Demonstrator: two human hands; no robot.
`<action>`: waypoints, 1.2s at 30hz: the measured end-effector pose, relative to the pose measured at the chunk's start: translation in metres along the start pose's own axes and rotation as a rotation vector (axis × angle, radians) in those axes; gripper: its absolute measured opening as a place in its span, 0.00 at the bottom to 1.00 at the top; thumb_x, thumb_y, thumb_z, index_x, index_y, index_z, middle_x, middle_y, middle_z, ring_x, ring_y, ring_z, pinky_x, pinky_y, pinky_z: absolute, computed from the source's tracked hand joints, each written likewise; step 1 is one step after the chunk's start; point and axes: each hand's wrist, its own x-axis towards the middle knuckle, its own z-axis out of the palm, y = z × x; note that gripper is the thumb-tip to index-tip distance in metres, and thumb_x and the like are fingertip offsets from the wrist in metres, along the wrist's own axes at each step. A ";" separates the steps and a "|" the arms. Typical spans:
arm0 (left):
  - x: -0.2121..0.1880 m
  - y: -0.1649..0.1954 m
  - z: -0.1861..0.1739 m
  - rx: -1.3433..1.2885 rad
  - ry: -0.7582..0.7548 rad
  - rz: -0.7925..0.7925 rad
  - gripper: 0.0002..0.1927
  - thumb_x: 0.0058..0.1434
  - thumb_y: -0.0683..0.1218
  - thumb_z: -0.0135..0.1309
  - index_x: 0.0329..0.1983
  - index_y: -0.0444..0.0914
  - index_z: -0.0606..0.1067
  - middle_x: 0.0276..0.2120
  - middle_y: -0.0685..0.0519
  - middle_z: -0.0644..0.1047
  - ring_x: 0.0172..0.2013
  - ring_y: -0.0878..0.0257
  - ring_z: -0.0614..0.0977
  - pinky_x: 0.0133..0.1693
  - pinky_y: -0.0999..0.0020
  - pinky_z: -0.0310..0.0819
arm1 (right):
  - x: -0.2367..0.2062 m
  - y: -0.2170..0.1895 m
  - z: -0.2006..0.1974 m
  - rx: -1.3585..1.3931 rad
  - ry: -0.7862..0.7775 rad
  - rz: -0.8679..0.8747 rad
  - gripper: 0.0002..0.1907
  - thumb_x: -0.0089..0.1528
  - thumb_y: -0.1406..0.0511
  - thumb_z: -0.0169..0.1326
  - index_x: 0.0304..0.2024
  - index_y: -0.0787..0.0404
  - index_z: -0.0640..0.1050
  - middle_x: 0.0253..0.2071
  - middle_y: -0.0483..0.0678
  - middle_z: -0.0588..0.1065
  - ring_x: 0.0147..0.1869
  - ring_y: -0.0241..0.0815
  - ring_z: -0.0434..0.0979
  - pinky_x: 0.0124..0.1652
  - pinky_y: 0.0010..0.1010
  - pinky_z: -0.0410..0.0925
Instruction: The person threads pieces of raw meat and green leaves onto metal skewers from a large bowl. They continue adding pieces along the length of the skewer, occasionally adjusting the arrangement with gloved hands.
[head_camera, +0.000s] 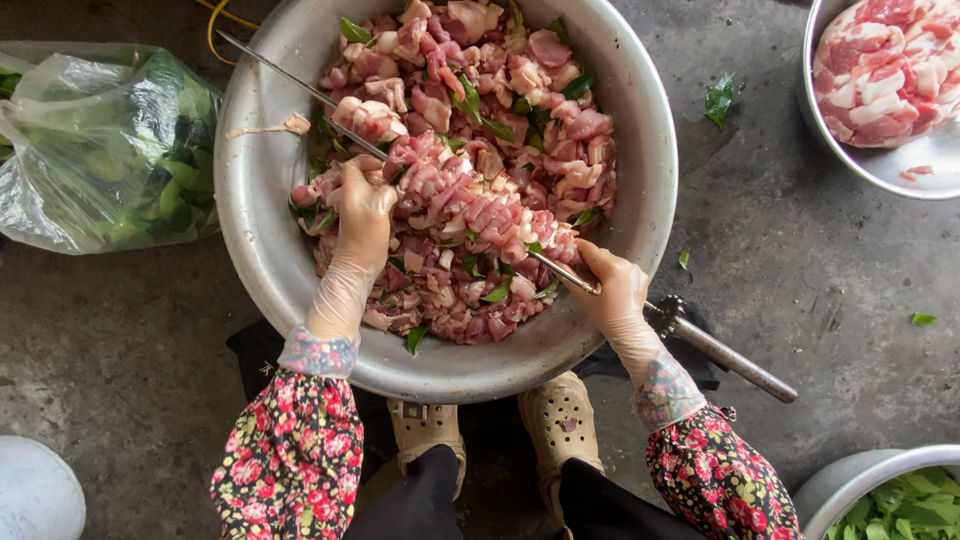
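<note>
Gripping the skewer's shaft near its handle, your right hand (618, 300), gloved, closes around the long metal skewer (330, 105) that lies across the wide metal basin (640, 130). Your left hand (362, 215), also gloved, presses loosely curled fingers onto the threaded meat pieces (480, 205) at mid-shaft; whether it pinches a piece cannot be told. Keep the skewer low over the basin and slide each piece snugly against the last, clear of the point. Beyond: bagged green leaves (110, 150), a second bowl of sliced meat (880, 70).
</note>
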 end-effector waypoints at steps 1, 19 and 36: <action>0.000 -0.002 -0.005 0.001 -0.036 -0.140 0.20 0.69 0.32 0.48 0.63 0.31 0.64 0.44 0.50 0.74 0.42 0.66 0.76 0.50 0.70 0.76 | -0.001 0.000 0.001 0.001 -0.003 0.006 0.22 0.58 0.55 0.65 0.51 0.55 0.81 0.37 0.50 0.81 0.39 0.53 0.83 0.37 0.40 0.73; 0.068 0.063 -0.065 0.074 0.143 -0.395 0.14 0.60 0.31 0.59 0.50 0.29 0.78 0.35 0.50 0.82 0.34 0.66 0.84 0.39 0.74 0.83 | 0.002 0.002 -0.001 0.018 -0.015 0.036 0.24 0.56 0.55 0.66 0.53 0.55 0.81 0.36 0.48 0.81 0.38 0.50 0.84 0.37 0.37 0.73; 0.050 0.088 -0.031 0.529 0.061 0.180 0.12 0.72 0.34 0.59 0.58 0.32 0.80 0.48 0.48 0.85 0.46 0.63 0.88 0.48 0.68 0.86 | 0.000 -0.008 -0.006 0.057 0.001 0.037 0.20 0.58 0.56 0.68 0.49 0.56 0.82 0.31 0.52 0.78 0.34 0.52 0.82 0.35 0.38 0.71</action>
